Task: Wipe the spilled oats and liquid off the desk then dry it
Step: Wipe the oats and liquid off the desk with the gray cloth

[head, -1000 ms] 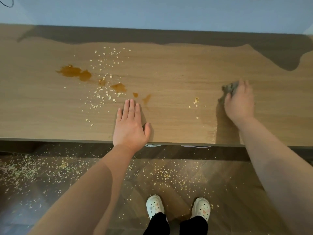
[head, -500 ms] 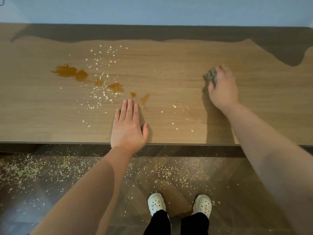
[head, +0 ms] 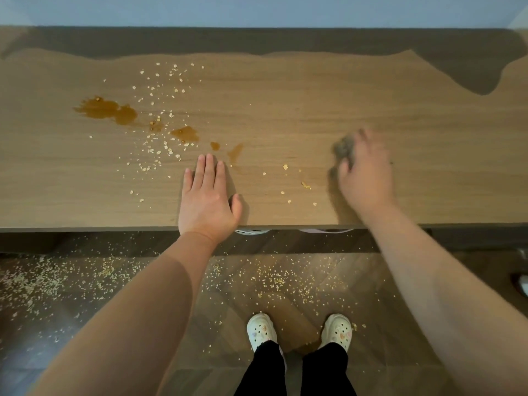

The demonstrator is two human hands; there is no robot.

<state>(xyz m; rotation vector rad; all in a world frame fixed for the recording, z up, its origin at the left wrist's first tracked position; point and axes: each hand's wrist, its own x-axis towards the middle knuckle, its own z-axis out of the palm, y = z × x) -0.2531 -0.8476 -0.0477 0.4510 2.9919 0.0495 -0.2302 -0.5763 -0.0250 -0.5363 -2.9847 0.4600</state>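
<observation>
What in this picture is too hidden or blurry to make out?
Head view only:
Grey cloth: motion-blurred, mostly covered by the right hand gripping it; shape unclear.
Pale objects under the desk: hidden by its front edge; unidentifiable.
Dark object on the floor, far right: cut off by the frame.
Desk ends: beyond both sides.

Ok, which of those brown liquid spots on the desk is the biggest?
The leftmost puddle, a wide double blob; the spots to its right, toward the left hand, are all much smaller.
</observation>
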